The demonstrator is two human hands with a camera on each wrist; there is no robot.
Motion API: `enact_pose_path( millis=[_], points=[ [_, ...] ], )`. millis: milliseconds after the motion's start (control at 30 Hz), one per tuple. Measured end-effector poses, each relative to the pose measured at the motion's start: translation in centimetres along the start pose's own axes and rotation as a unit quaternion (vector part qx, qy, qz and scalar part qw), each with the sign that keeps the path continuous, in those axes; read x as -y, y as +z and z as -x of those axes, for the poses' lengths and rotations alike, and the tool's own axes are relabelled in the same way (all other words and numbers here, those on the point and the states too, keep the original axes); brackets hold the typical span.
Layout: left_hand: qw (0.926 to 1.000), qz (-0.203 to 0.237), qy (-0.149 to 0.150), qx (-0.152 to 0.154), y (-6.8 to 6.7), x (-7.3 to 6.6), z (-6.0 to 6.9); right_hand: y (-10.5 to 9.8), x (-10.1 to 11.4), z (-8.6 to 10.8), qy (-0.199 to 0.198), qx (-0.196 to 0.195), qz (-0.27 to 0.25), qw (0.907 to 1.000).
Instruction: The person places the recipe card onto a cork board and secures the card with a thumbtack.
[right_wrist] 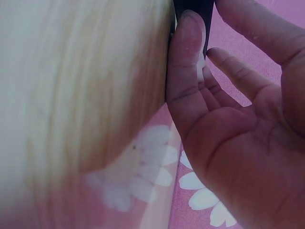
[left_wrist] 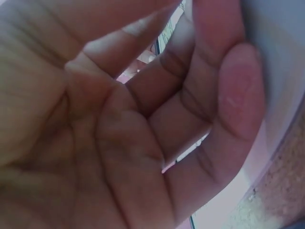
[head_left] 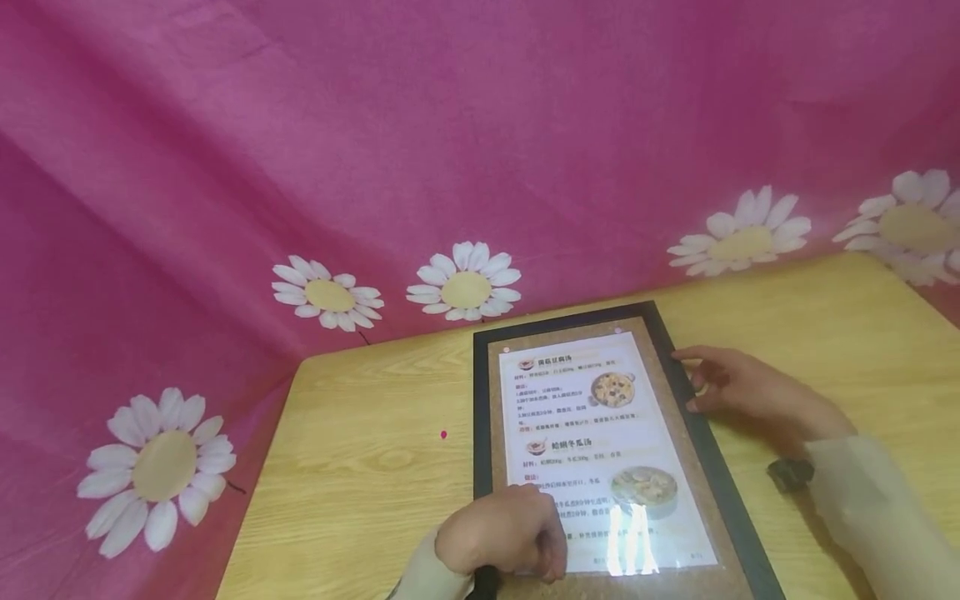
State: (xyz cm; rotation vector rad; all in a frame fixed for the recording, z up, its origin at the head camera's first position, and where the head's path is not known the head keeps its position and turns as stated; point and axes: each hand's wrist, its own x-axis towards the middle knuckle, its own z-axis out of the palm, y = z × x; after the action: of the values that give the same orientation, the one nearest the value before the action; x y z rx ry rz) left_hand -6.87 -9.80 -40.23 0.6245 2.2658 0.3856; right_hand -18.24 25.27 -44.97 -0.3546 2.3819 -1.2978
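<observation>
A black-framed cork board (head_left: pixel 495 467) lies on the wooden table, bearing a printed recipe sheet (head_left: pixel 562 467) in a glossy clear cover. Small pale round pins (head_left: pixel 506 350) sit by its top corners. My left hand (head_left: pixel 510 529) rests over the sheet's lower left part with its fingers curled. In the left wrist view the curled fingers (left_wrist: pixel 240 93) stand against a white surface; whatever lies at the thumb and index tips is hidden. My right hand (head_left: pixel 738 387) touches the frame's right side with loosely bent fingers, and in the right wrist view a fingertip (right_wrist: pixel 190 38) meets the black frame (right_wrist: pixel 193 5).
A small magenta round thing (head_left: pixel 443 434) lies on the wooden table (head_left: pixel 360 433) left of the board. Behind and to the left hangs a pink cloth (head_left: pixel 465 150) printed with large white daisies. Light glares off the sheet's lower part.
</observation>
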Motion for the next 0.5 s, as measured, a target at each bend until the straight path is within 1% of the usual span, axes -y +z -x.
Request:
enact_pose_path(
  millis=[133, 200, 300, 400, 500],
  points=[
    [0.9997, -0.005, 0.023, -0.011, -0.04, 0.06, 0.13, -0.02, 0.02, -0.21, -0.020, -0.008, 0.026, 0.9994],
    [0.9994, 0.004, 0.033, -0.011, -0.12, 0.18, 0.15, 0.00, 0.01, -0.13, -0.008, -0.005, 0.004, 0.9999],
    [0.9984, 0.032, 0.046, 0.000, -0.23, 0.45, 0.09, 0.09, -0.14, 0.10, -0.007, -0.003, -0.016, 0.9998],
    [0.9978, 0.058, 0.031, 0.013, -0.21, 0.66, 0.06, 0.29, -0.23, 0.39, -0.008, -0.002, -0.045, 0.9990],
    [0.9977, 0.066, -0.012, 0.014, 0.02, 0.65, 0.18, 0.64, -0.32, 0.58, -0.004, 0.008, -0.066, 0.9978]
  ],
)
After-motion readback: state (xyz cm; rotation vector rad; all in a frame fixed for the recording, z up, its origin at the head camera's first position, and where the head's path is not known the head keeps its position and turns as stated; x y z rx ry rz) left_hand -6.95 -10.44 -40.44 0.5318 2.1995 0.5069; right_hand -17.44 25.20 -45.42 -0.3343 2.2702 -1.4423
